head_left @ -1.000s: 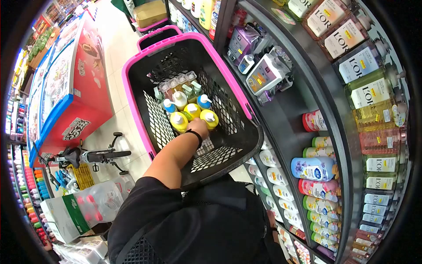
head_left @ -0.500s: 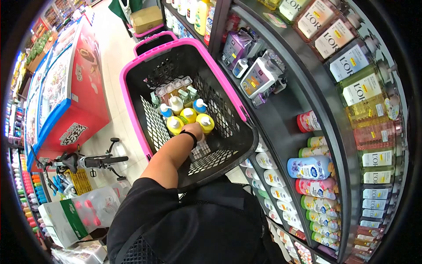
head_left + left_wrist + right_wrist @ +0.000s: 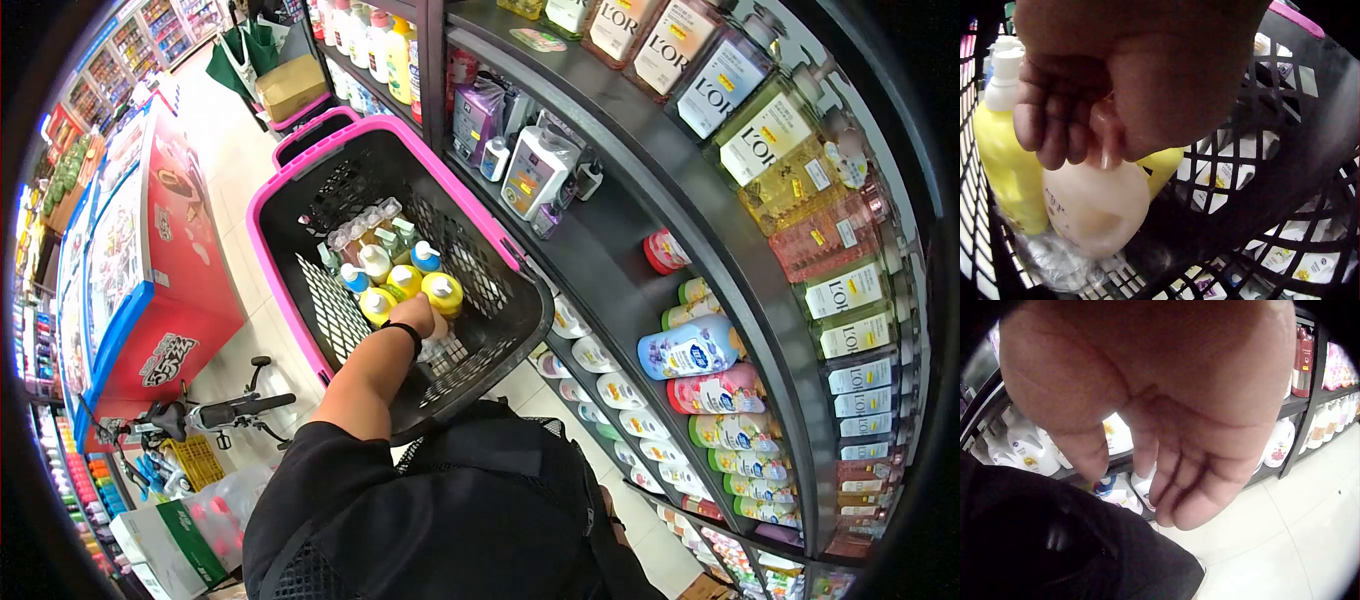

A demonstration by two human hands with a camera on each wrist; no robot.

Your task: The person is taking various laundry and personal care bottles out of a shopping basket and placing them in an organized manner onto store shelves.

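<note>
Inside the black basket with a pink rim point(image 3: 262, 250), my left hand point(image 3: 412, 313) reaches down among pump bottles. Its fingers curl round the pinkish pump top of a pale pump bottle point(image 3: 1097, 209), which stands low in the basket. A yellow pump bottle point(image 3: 1013, 169) with a white pump stands beside it. More yellow bottles point(image 3: 441, 293), a blue-capped bottle point(image 3: 426, 257) and a white pump bottle point(image 3: 375, 263) crowd around the hand. My right hand point(image 3: 1154, 419) hangs at my side by the black clothing, fingers loosely bent, nothing in it.
Shelves point(image 3: 590, 225) of bottles run along the right. A red freezer point(image 3: 185, 260), a parked bicycle point(image 3: 215, 412) and a white-and-green carton point(image 3: 175, 545) stand on the left. A cardboard box point(image 3: 291, 88) sits behind the basket. Tiled floor point(image 3: 1254, 537) lies below the right hand.
The head view has turned, so basket and shelves shift left and lower in the picture. My left hand stays in the basket at the same bottles.
</note>
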